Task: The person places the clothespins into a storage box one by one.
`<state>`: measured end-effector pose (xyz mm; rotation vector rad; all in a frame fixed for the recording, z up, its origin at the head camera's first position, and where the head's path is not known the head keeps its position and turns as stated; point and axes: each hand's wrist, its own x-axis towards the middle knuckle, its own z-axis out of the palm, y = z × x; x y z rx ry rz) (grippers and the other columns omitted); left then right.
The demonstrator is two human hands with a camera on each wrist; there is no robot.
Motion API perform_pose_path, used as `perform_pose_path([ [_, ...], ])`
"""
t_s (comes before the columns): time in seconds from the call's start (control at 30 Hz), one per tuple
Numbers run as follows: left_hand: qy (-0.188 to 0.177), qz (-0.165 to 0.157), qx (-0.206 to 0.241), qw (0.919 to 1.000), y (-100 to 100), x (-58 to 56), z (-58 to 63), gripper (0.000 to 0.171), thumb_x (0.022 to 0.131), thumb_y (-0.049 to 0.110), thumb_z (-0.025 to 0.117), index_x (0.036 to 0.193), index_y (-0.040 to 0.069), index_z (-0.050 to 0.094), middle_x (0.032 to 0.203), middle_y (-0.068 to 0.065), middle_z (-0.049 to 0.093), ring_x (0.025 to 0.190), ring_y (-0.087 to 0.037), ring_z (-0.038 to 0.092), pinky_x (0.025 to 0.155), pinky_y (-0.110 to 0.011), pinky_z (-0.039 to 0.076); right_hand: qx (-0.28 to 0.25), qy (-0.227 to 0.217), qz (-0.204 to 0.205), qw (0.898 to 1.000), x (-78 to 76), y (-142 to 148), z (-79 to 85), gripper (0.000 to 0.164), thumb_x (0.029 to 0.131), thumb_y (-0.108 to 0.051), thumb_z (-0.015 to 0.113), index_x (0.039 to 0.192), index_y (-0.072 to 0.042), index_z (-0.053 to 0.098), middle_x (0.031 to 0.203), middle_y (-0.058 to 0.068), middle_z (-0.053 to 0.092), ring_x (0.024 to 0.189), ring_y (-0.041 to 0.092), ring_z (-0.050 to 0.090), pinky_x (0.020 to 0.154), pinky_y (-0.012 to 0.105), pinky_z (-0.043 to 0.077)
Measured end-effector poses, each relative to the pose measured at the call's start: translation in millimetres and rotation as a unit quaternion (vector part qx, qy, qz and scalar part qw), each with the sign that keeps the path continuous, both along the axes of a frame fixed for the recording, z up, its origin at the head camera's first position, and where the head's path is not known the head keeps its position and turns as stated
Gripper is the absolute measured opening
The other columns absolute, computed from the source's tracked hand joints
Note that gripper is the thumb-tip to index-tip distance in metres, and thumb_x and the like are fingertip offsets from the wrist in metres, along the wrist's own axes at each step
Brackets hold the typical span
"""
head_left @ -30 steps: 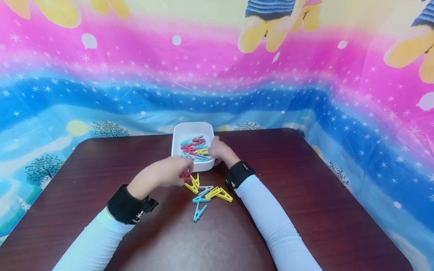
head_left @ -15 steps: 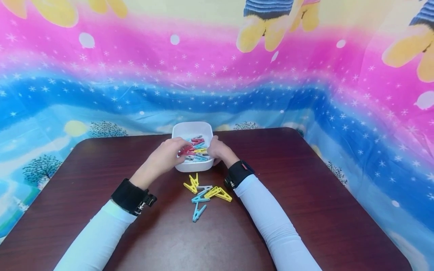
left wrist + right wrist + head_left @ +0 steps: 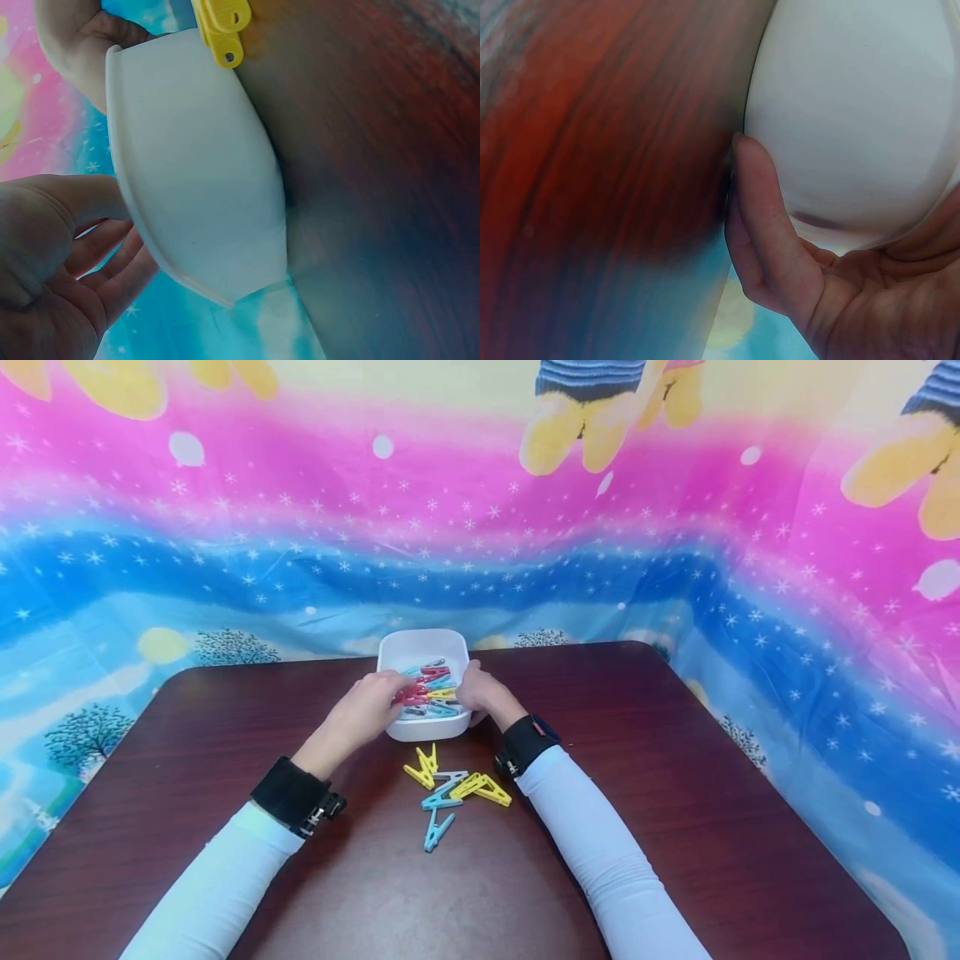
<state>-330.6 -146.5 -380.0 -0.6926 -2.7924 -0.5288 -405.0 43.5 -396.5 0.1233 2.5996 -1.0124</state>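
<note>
A white plastic bin (image 3: 423, 644) stands near the table's back edge, with several red, blue, grey and yellow clothespins (image 3: 441, 693) in it. My left hand (image 3: 363, 706) reaches over its left side, fingers loosely spread beside red clothespins (image 3: 417, 692). In the left wrist view, the bin's wall hides those fingertips. My right hand (image 3: 486, 691) holds the bin's right side; in the right wrist view its fingers (image 3: 769, 217) curl against the white outer wall. In front of the bin lie yellow clothespins (image 3: 489, 790), blue clothespins (image 3: 437, 832) and a grey clothespin (image 3: 452, 775).
The dark brown wooden table (image 3: 660, 827) extends on both sides of the bin. A printed pink and blue curtain (image 3: 315, 552) hangs behind the table and along its sides. Black straps (image 3: 296, 797) with small cameras are on both wrists.
My left hand has moved from in front of the bin, with a red clothespin, up over its left side, where red clothespins now lie by the fingers. The right hand keeps its hold on the bin.
</note>
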Motion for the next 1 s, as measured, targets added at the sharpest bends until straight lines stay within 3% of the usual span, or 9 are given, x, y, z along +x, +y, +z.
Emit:
perform_pose_path([
  [1.0, -0.054, 0.028, 0.023, 0.9979, 1.9, -7.3, -8.4, 0.044, 0.080, 0.015, 0.073, 0.122, 0.008, 0.061, 0.111, -0.011, 0.064, 0.101, -0.024, 0.061, 0.082, -0.041, 0.054, 0.005, -0.003, -0.007, 1.000, -0.9, -1.5, 0.0, 0.071, 0.096, -0.009, 0.043, 0.148, -0.012, -0.006, 0.121, 0.020, 0.045, 0.078, 0.030, 0.061, 0.051, 0.040, 0.056],
])
